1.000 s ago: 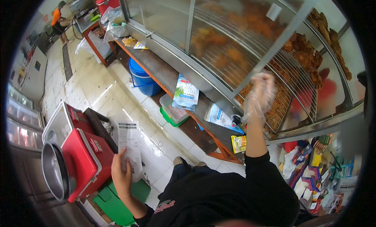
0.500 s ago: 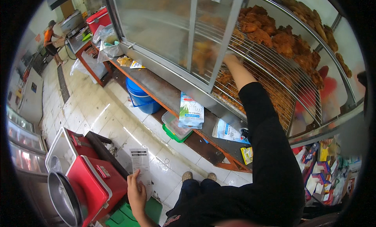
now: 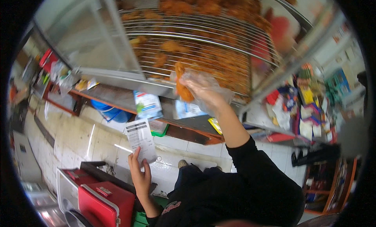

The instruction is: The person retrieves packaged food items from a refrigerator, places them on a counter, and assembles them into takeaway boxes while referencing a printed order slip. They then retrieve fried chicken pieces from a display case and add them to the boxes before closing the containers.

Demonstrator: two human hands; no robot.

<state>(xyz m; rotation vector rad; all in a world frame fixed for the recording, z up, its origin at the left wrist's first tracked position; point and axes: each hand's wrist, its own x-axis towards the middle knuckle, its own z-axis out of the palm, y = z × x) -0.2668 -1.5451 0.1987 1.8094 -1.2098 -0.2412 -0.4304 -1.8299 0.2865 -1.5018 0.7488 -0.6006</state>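
My right hand, in a clear plastic glove, is closed around a golden-brown piece of fried chicken just in front of the display cabinet's opening. Behind it, wire racks carry more fried chicken, with brown crumbs and pieces showing below the bars. A printed paper slip is pinched in my left hand, lower and to the left, above the floor. The cabinet's sliding glass door stands at the left of the opening.
A wooden ledge under the cabinet bears a white-and-blue pouch, another pouch and a yellow packet. A blue bucket stands beneath. Red cooler boxes are at lower left; packages crowd the right.
My right hand has come out of the cabinet with a piece of fried chicken. The view has swung right. My left hand still holds the slip.
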